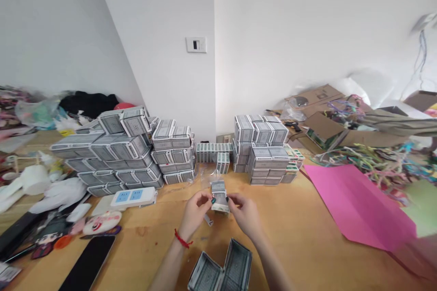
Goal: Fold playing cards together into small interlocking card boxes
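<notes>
In the middle of the table, my left hand [197, 209] and my right hand [245, 211] pinch the two sides of a small piece of folded playing cards [219, 188] with grey patterned backs. Its lower end shows a pale card face. Close below my left fingertips lies a small white scrap [208, 220]. Between my forearms, near the front edge, stand two open box shapes [222, 269] that look folded from the same cards. A red cord bracelet circles my left wrist.
Stacks of card boxes [116, 145] rise at the left, with more stacks [261, 148] at the right along the wall. A power strip [134, 197] and a black phone [88, 263] lie left. Pink paper [355, 204], tangled cords [392, 163] and a cardboard box [355, 140] lie right.
</notes>
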The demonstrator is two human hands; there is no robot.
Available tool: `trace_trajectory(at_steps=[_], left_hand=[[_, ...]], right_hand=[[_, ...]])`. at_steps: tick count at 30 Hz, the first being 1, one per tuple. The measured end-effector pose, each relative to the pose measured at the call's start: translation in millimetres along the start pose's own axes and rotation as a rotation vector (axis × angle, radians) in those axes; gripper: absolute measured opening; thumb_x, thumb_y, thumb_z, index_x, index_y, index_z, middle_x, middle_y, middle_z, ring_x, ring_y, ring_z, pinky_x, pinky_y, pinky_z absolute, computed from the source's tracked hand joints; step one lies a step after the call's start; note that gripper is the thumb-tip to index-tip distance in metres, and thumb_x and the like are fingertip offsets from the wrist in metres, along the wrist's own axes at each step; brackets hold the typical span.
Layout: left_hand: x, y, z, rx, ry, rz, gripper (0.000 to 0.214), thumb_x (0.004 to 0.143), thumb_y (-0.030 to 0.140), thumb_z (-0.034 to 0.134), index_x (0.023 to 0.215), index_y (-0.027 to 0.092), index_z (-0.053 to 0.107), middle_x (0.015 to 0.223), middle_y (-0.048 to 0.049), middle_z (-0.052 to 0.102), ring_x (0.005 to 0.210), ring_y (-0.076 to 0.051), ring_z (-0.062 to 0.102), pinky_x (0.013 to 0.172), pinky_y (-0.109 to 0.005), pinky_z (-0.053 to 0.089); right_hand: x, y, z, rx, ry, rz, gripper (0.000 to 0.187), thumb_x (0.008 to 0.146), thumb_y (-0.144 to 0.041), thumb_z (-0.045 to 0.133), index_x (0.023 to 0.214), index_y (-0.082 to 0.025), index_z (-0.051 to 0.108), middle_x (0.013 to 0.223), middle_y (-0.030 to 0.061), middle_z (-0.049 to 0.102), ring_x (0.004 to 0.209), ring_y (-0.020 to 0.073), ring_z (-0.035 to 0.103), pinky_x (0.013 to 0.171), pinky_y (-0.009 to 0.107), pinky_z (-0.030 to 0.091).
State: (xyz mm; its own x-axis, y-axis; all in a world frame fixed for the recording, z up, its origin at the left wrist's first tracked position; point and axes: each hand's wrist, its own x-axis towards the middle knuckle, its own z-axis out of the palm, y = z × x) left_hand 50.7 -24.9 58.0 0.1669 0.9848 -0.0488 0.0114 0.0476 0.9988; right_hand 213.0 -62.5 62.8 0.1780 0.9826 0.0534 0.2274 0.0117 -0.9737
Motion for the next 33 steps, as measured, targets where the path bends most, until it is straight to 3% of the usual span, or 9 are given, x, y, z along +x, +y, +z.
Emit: trace_trajectory(at_steps=[5,12,20,26,30,33], left_hand=[[-2,0,4.0,-0.275,-0.012,-0.137,0.022,0.056,0.024,0.070,0.069,0.015,0.055,0.081,-0.0037,0.064,0.074,-0.014,0.058,0.066,-0.023,0.044],[-3,-6,6.3,-0.701,-0.047,-0.404,0.019,0.061,0.001,0.060,0.073,0.015,0.055,0.082,-0.0040,0.065,0.074,-0.013,0.062,0.069,-0.022,0.045],[2,-25,7.5,-0.862,0.112,-0.554,0.023,0.061,-0.009,0.051,0.065,0.013,0.053,0.076,-0.0031,0.066,0.074,-0.014,0.065,0.068,-0.022,0.047],[-1,-29,3.6,-0.832,0.027,-0.498,0.023,0.061,-0.007,0.055,0.072,0.013,0.061,0.080,-0.0053,0.069,0.082,-0.016,0.064,0.076,-0.024,0.048],[-6,-30,6.8,-0.673,-0.007,-0.298,0.023,0.061,0.016,0.068,0.084,0.013,0.066,0.089,-0.0079,0.069,0.089,-0.020,0.061,0.084,-0.029,0.045],[-10,-28,7.6,-0.420,0.026,-0.139,0.032,0.062,0.029,0.068,0.090,0.014,0.067,0.094,-0.0080,0.068,0.098,-0.022,0.057,0.090,-0.033,0.041]], right_hand=[[-3,9,-3,0.347,-0.066,0.115,0.039,0.066,-0.048,0.059,0.086,-0.016,0.068,0.085,0.0082,0.068,0.076,0.0235,0.062,0.064,0.034,0.051],[-6,29,0,0.802,-0.109,0.293,0.029,0.058,-0.035,0.072,0.079,-0.016,0.068,0.081,0.0061,0.066,0.070,0.0160,0.060,0.064,0.027,0.046],[-4,41,9,1.050,-0.173,0.416,0.022,0.053,-0.016,0.075,0.074,-0.014,0.068,0.080,0.0047,0.067,0.066,0.0116,0.058,0.060,0.020,0.042],[-2,51,10,1.058,-0.218,0.407,0.022,0.054,-0.014,0.075,0.075,-0.014,0.068,0.079,0.0032,0.067,0.066,0.0104,0.058,0.061,0.019,0.042],[-1,52,10,1.070,-0.235,0.399,0.024,0.055,-0.018,0.075,0.078,-0.016,0.067,0.074,0.0012,0.067,0.064,0.0093,0.057,0.060,0.018,0.041],[-2,50,11,1.100,-0.221,0.407,0.024,0.054,-0.018,0.076,0.077,-0.015,0.068,0.074,0.0017,0.067,0.064,0.0098,0.058,0.060,0.018,0.042]])
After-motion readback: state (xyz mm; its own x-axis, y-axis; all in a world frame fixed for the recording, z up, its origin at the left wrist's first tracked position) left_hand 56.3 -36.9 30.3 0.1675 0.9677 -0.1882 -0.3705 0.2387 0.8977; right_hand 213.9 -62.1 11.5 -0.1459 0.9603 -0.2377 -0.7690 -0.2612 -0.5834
